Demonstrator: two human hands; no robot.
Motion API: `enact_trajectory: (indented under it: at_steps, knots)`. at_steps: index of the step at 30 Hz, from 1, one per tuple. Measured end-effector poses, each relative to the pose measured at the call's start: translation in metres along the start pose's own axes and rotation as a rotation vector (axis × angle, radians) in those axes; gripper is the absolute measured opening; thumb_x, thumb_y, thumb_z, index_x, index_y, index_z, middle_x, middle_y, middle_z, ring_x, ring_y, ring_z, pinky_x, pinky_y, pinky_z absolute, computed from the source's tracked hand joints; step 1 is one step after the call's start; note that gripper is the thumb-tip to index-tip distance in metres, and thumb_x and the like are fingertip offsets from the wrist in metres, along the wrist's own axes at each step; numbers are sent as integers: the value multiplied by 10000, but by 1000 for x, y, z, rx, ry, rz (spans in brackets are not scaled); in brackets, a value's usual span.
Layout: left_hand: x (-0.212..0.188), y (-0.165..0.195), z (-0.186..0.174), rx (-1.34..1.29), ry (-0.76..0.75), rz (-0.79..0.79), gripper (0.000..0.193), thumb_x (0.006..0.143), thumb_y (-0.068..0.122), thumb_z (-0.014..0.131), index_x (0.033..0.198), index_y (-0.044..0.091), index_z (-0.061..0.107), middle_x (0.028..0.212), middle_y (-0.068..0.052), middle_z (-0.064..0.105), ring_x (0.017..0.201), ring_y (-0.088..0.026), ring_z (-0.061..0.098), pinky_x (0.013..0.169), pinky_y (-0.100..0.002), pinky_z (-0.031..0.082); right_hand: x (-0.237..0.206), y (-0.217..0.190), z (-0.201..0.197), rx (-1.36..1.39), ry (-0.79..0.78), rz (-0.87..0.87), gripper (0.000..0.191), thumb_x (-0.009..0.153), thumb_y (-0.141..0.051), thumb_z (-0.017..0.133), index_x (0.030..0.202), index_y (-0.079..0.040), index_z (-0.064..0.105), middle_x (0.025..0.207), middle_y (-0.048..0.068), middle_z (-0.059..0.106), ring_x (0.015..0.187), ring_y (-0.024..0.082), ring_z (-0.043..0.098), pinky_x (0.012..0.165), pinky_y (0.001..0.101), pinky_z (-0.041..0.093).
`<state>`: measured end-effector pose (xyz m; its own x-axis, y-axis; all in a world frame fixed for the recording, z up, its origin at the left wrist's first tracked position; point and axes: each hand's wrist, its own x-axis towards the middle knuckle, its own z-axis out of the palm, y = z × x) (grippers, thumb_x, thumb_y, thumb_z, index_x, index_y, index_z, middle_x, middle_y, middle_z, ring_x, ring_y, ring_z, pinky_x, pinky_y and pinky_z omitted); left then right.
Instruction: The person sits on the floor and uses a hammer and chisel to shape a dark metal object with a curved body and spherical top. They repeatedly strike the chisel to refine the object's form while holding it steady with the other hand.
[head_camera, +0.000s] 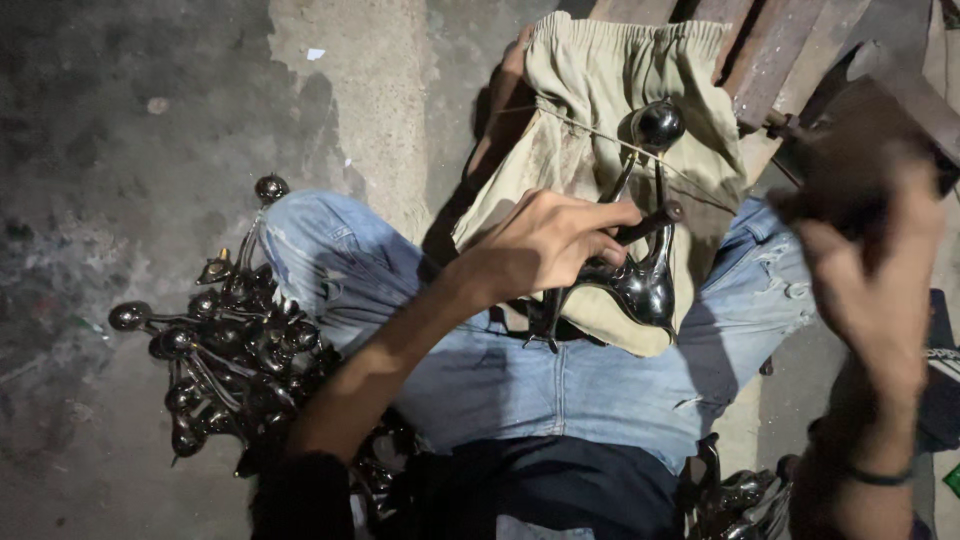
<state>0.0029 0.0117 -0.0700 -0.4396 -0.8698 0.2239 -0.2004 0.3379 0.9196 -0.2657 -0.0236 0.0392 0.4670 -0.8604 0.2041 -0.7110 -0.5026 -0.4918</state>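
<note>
The person sat on the floor with legs in blue jeans (520, 370) spread wide. A tan cloth (590, 110) lay over the lap and hung down between the knees.

The left hand (540, 245) was in the middle of the view, over the cloth. Its fingers (590, 215) were curled in, close together, and wrapped around a thin dark rod (650, 222). The thumb was tucked under, so only the end of the rod stuck out past the fingers. The grip looked tight.

Just under that hand lay a shiny dark metal piece (640, 280). It had a fat curved bottom, a long thin neck, and a round ball (660, 125) at the top. It rested on the cloth, between the legs. The rod touched or came very near its neck; which one was hard to see. A thin string (600, 135) ran across the cloth near the ball.

The right hand (865, 270) was up at the right side and looked blurry. Its fingers were bent around something dark (850, 190), but the blur hid what it was and how tightly the hand held it. A dark band (880, 477) sat on that wrist.

By the left leg, on the gray floor (130, 130), lay a pile of more shiny metal pieces (230, 350) with round ends. A few more (735, 495) lay by the right leg. Rusty metal bars (780, 50) sat at the top, past the cloth.
</note>
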Motion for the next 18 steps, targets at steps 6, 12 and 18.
enact_trajectory:
  at_steps: [6,12,18]
  knots:
    - [-1,-8,1,-28,-38,64,416,959,-91,498,1364,-52,584,1137,-209,756,1001,-209,799,852,-270,669,-11,-1,17,435,294,154,542,871,82,705,1376,-54,562,1164,73,635,999,176,678,900,290,580]
    - [8,-10,1,78,-149,-81,405,960,-25,524,1346,51,620,1029,-124,808,892,-165,802,654,-238,632,-18,-10,15,-290,117,-38,665,677,36,758,1307,-68,573,1036,89,619,938,229,645,820,370,548]
    - [19,-5,-5,68,-145,191,414,997,-22,512,1385,82,616,993,-91,796,831,-112,800,589,-235,573,-29,-9,21,121,195,112,421,884,92,616,1296,8,587,1188,125,630,1047,237,649,977,300,524]
